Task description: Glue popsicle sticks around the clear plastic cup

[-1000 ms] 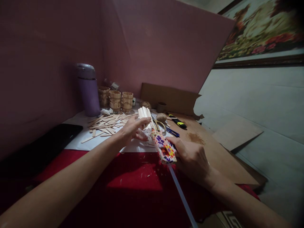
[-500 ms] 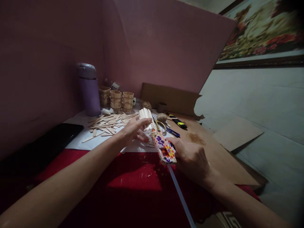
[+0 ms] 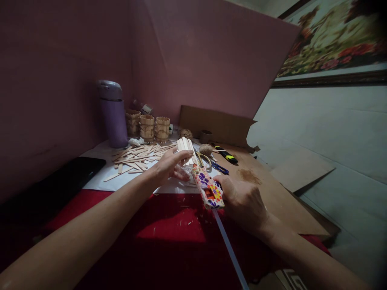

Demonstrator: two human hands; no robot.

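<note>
My left hand (image 3: 169, 164) is closed around a row of upright wooden craft sticks (image 3: 185, 146) set side by side. Clear plastic (image 3: 186, 172), maybe a cup, shows under and between its fingers. In my right hand (image 3: 246, 201) is a flower-patterned hot glue gun (image 3: 205, 183), its front end at the right edge of the sticks. A long translucent glue stick (image 3: 230, 247) trails from the gun's rear toward me. The trigger and most of my right fingers are hidden. Whether the nozzle touches a stick, I cannot tell.
Loose craft sticks (image 3: 137, 157) are heaped on white paper (image 3: 102, 177), left of centre. Behind stand a purple bottle (image 3: 113, 117) and several stick-covered cups (image 3: 147, 129). Scissors (image 3: 205, 160), a blue cutter (image 3: 220, 168), a yellow-black knife (image 3: 226, 154) and twine (image 3: 206, 150) lie close beyond the gun.
Hardly anything differs. The rear of the glue gun and my right hand have shifted very slightly; my left hand keeps its hold on the sticks.
</note>
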